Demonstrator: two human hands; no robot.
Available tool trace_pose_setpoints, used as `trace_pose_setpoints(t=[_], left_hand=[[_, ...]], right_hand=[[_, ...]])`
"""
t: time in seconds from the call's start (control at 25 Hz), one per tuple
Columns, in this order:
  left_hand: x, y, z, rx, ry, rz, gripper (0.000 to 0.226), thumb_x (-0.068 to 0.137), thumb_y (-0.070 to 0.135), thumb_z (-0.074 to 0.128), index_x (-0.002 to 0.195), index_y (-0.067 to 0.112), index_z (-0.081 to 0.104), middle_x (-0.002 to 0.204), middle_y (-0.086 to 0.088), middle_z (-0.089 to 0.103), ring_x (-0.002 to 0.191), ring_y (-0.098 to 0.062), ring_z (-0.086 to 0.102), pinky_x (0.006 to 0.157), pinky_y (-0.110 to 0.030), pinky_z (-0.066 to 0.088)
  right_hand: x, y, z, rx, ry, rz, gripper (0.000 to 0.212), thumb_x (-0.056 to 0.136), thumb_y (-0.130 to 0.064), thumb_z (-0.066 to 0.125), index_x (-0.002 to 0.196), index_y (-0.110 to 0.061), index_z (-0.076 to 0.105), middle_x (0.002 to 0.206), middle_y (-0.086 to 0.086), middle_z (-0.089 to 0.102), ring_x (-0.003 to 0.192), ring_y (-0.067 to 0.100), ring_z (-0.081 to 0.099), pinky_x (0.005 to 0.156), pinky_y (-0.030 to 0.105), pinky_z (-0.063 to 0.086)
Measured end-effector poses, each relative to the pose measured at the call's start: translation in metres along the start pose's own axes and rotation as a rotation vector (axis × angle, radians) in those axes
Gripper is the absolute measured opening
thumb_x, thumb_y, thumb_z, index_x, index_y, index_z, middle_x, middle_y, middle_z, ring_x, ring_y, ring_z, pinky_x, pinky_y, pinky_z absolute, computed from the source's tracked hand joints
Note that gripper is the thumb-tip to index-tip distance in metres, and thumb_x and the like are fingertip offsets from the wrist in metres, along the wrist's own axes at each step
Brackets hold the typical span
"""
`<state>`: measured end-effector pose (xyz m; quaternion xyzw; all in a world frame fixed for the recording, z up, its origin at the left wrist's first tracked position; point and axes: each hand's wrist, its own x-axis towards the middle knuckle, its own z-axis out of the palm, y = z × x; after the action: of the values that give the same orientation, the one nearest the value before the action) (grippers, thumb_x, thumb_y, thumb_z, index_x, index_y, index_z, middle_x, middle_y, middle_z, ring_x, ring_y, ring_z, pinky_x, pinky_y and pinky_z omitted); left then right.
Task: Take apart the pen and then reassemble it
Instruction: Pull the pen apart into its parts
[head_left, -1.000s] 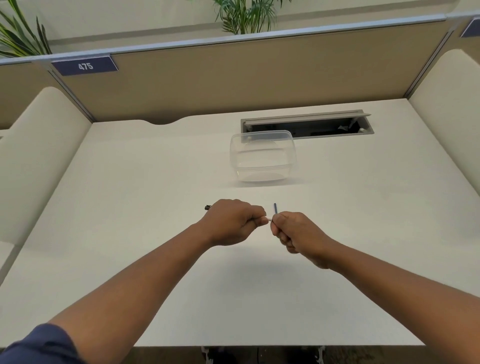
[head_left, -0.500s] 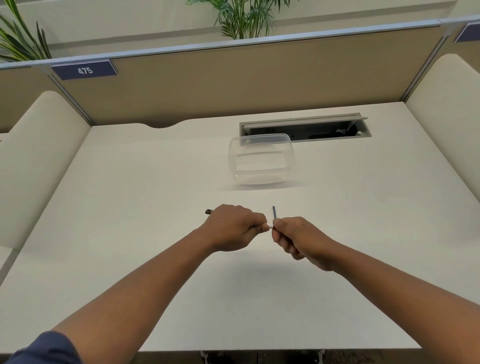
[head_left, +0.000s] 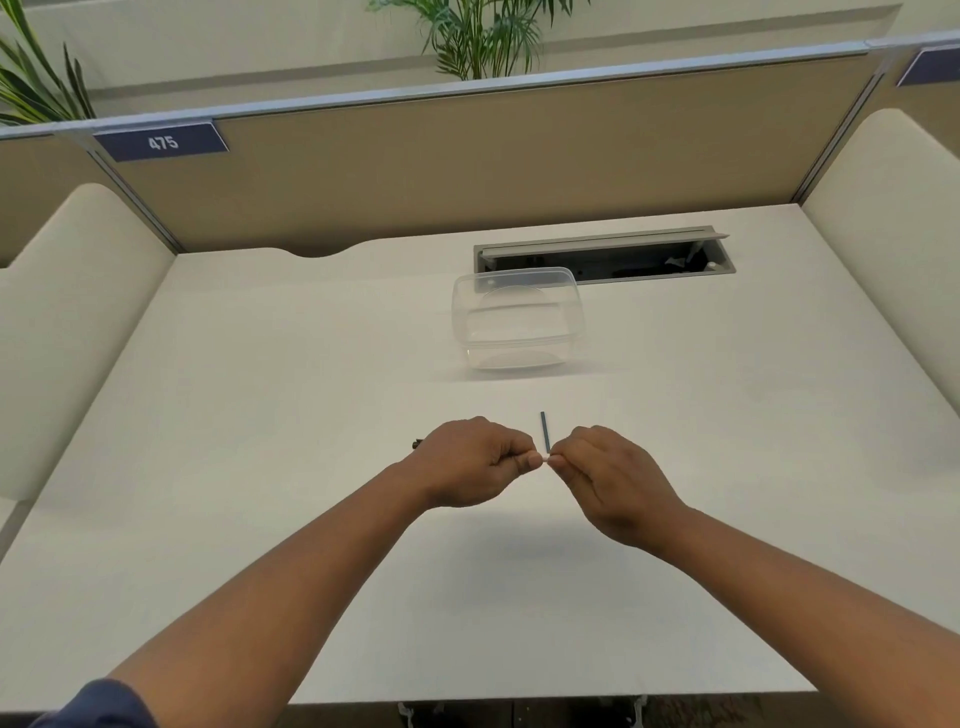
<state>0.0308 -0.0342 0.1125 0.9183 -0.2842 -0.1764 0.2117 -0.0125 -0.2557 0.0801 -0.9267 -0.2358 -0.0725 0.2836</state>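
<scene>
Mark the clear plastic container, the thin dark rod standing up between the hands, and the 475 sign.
clear plastic container (head_left: 563, 332): head view, on its right wall.
thin dark rod (head_left: 544, 431): head view, mid-length of the rod.
475 sign (head_left: 163, 142): head view, on the printed number.

Two hands: the left hand (head_left: 475, 460) and the right hand (head_left: 608, 478). One clear container (head_left: 517, 317) beyond them. Possibly two pen pieces between the fingertips, mostly hidden.
</scene>
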Motion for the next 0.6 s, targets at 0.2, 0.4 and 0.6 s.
trace_pose_setpoints(t=[0.2,0.4,0.6], left_hand=[[-0.002,-0.005,0.009,0.243,0.163,0.122,0.036,0.103,0.049,0.037,0.079,0.024,0.048,0.06,0.003,0.053,0.06,-0.02,0.049,0.055,-0.036,0.046],[-0.004,-0.005,0.013,0.186,0.139,0.101,0.036,0.102,0.05,0.038,0.081,0.025,0.053,0.059,0.005,0.052,0.058,-0.016,0.047,0.052,-0.032,0.04],[-0.002,-0.002,0.012,-0.106,-0.039,-0.068,0.029,0.1,0.055,0.042,0.082,0.039,0.059,0.06,0.015,0.055,0.061,-0.004,0.049,0.06,-0.029,0.042]], right_hand=[[0.011,-0.012,-0.011,1.104,-0.386,0.891,0.047,0.101,-0.048,0.048,0.073,-0.017,0.069,0.062,-0.002,0.056,0.052,0.012,0.04,0.046,0.023,0.029],[0.007,-0.013,-0.009,0.828,-0.371,0.662,0.042,0.102,-0.04,0.045,0.067,-0.024,0.062,0.057,-0.014,0.05,0.052,0.008,0.039,0.051,0.023,0.032],[-0.001,0.004,-0.005,-0.155,-0.093,-0.075,0.02,0.101,-0.028,0.056,0.088,-0.019,0.068,0.074,-0.01,0.061,0.073,0.016,0.048,0.052,0.035,0.044]])
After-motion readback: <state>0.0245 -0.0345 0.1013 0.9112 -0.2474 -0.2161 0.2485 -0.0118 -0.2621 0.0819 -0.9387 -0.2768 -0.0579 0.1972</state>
